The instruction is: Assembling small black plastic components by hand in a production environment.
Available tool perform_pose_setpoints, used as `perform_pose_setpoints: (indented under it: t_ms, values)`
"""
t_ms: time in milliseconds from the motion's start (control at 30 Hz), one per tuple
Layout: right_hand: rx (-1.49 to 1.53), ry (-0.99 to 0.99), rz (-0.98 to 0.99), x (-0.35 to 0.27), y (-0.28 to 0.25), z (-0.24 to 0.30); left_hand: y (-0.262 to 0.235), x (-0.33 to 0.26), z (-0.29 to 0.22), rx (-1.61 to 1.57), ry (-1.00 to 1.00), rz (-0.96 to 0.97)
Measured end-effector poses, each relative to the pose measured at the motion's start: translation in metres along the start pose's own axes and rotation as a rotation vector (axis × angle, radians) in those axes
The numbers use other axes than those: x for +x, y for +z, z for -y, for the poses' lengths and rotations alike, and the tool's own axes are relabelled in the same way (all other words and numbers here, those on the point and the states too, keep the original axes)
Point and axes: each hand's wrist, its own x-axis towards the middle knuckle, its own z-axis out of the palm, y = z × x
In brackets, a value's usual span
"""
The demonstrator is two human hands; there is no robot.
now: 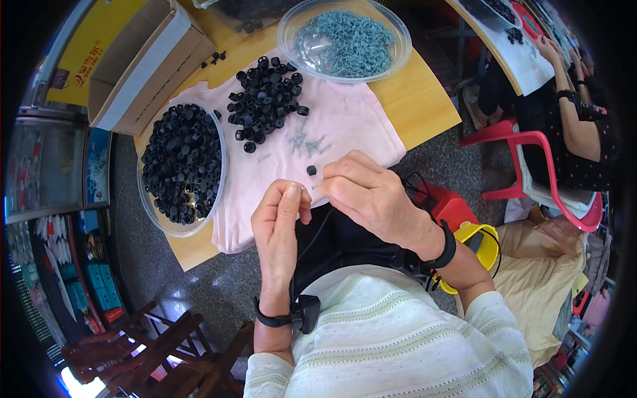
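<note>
My left hand (277,215) is closed in a pinch at the near edge of a pink cloth (358,123). Facing it, my right hand (371,192) also pinches, its fingertips almost meeting the left ones. Tiny pale bits show at the fingertips, too small to name. Just beyond them lies a single black cap-like piece (311,170). Farther off on the cloth are a few scattered small screws (306,142) and a heap of black plastic caps (264,99). More black caps fill a clear round tub (143,189) on the left.
A clear bowl (286,56) of grey-blue screws stands at the back of the wooden table (431,109). A cardboard box (142,73) is at the back left. Rightward are a red plastic chair (547,156), another person's arm (577,126) at a second table, and a yellow bucket (490,249).
</note>
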Motion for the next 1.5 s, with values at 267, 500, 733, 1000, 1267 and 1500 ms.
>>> perform_pose_setpoints:
  t_ms: [267,500,733,1000,1267,1500]
  values:
    - [0.358,0.462,0.015,-0.004,0.002,0.004,-0.009,0.012,0.015,0.407,0.194,-0.167]
    - [0.625,0.771,0.03,-0.003,0.005,0.0,-0.013,0.03,0.019,0.762,0.406,-0.179]
    - [0.615,0.738,0.132,0.0,0.001,0.002,-0.011,0.004,0.01,0.262,0.197,-0.039]
    - [0.596,0.676,0.251,0.0,-0.003,0.001,-0.02,-0.003,0.013,0.156,0.125,-0.002]
    - [0.013,0.311,0.179,0.004,0.013,-0.015,-0.02,-0.006,0.011,-0.106,-0.038,-0.132]
    - [0.151,0.445,0.195,0.007,0.011,-0.014,-0.016,-0.005,0.014,-0.339,-0.091,-0.153]
